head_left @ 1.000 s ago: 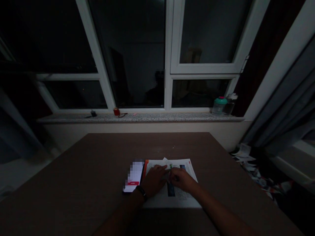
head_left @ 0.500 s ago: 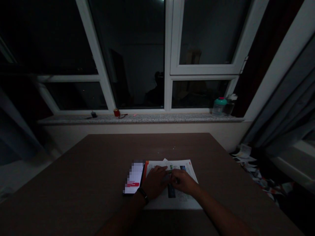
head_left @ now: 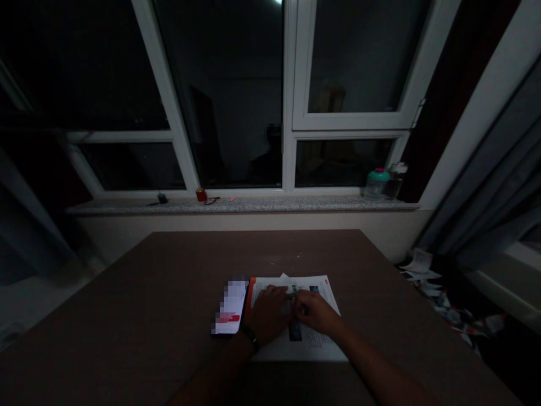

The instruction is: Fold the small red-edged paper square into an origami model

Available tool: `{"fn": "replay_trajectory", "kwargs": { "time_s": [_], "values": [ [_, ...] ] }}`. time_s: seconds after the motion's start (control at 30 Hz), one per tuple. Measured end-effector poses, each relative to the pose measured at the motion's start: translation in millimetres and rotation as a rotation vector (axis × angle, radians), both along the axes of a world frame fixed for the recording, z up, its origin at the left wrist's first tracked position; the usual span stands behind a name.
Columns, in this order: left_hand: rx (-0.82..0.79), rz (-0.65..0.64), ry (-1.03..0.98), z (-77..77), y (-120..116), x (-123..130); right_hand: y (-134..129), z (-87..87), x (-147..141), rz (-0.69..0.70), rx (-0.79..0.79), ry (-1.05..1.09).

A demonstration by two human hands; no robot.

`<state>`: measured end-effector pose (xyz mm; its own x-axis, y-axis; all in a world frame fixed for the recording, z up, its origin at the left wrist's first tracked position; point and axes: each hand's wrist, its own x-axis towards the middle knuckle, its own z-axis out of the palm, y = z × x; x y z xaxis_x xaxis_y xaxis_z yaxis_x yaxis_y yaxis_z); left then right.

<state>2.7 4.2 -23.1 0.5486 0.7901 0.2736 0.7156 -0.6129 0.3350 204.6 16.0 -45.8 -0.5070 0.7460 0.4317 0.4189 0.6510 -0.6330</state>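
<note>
Printed booklet (head_left: 315, 349): lying on the tabletop (head_left: 169, 282), beneath the fingers of both hands. Left hand (head_left: 270, 314): fingers bending slightly, pressing near the right. Right hand (head_left: 313, 311): fingers curling; grip unclear. Lit phone (head_left: 232, 304): resting left of the fingers.

1. The room is dim; a small bright glare sits at top center.
2. The phone screen (head_left: 232, 304) glows, partly pixelated.
3. The tabletop (head_left: 177, 282) lies dark, darkest near the bottom.
4. Outer edges look stretched and soft.
</note>
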Motion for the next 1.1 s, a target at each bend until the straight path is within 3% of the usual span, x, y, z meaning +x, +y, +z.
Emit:
{"fn": "replay_trajectory", "kwargs": {
  "time_s": [0.3,0.47,0.7,0.97,1.1],
  "values": [
    [-0.058,0.016,0.03,5.6,0,-1,12,0.6,1,-0.236,-0.059,0.093],
    [-0.053,-0.049,0.003,5.6,1,-7,8,3.1,2,-0.223,-0.084,0.108],
    [-0.093,-0.118,-0.017,5.9,4,-14,3,2.5,3,-0.06,-0.065,-0.014],
    [-0.108,-0.14,-0.007,9.9,3,-15,7,1.8,0,-0.172,-0.091,0.027],
    [-0.108,-0.131,0.0,11.7,2,-15,11,3.7,-1,-0.295,-0.085,0.035]
  ]
}}
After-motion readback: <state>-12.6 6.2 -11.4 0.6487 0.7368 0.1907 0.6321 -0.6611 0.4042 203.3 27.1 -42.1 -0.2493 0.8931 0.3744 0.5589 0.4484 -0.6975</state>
